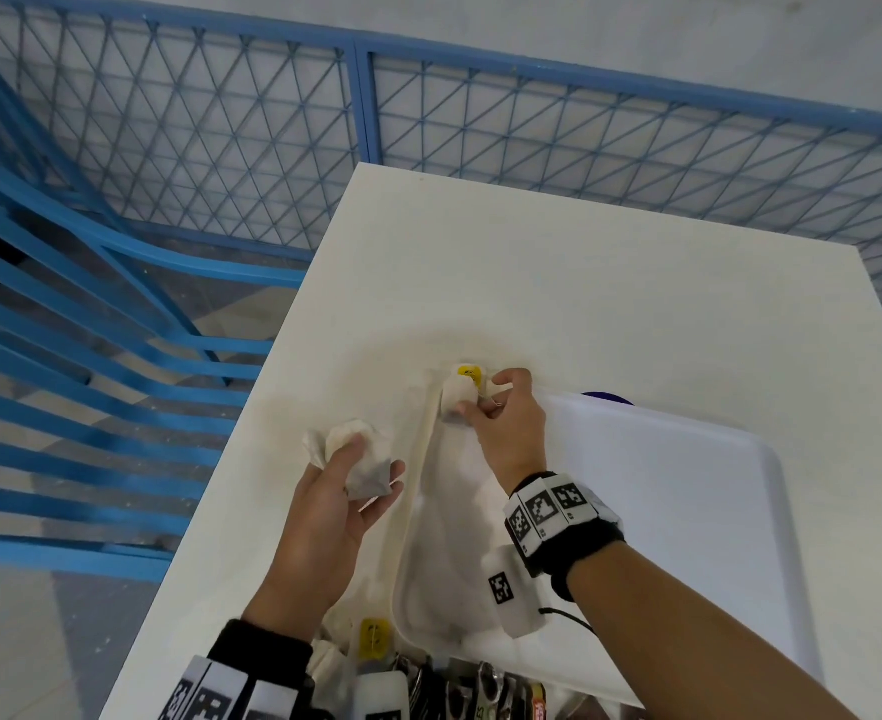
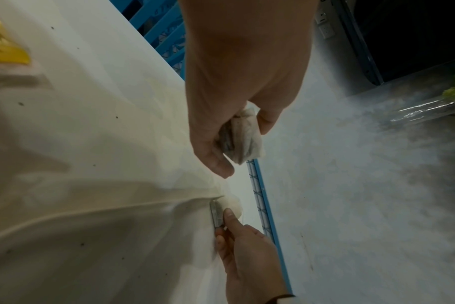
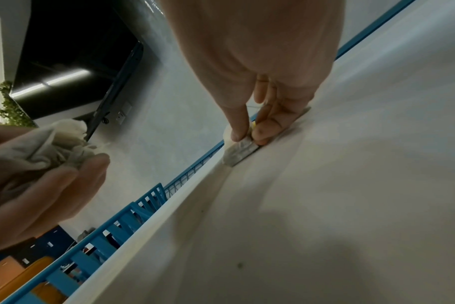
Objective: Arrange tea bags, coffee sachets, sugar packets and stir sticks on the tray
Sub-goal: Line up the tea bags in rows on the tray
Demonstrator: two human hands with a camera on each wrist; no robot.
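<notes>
Near edge: sachets and packets (image 1: 480,688) crowd the bottom of the head view, with a yellow-tagged tea bag (image 1: 373,636) among them, all just off the tray's near end.
Left hand: the left hand (image 1: 334,504) is palm up over the tabletop (image 1: 610,293), thumb and fingers (image 1: 347,454) curled round a crumpled bunch of tea bags (image 1: 355,454), held beside the tray's left rim.
Right hand: the right hand (image 1: 506,423) reaches into the white tray (image 1: 688,511); its fingers (image 3: 238,123) are pinched on a single tea bag (image 1: 457,397) at the far left corner, pressing it against the tray floor by the rim.
Tag: a yellow paper tag (image 1: 470,375) lies at the far end of that bag, over the tray's far rim.
Handling: the bags look very light, soft and limp; the paper probably tears or spills if squeezed hard, and strings may tangle.
Where to hold: likely best taken flat by the body with fingertips, or lifted by the tag, one at a time from the bunch.
Stage: seemingly early, since no other item shows on the tray.
</notes>
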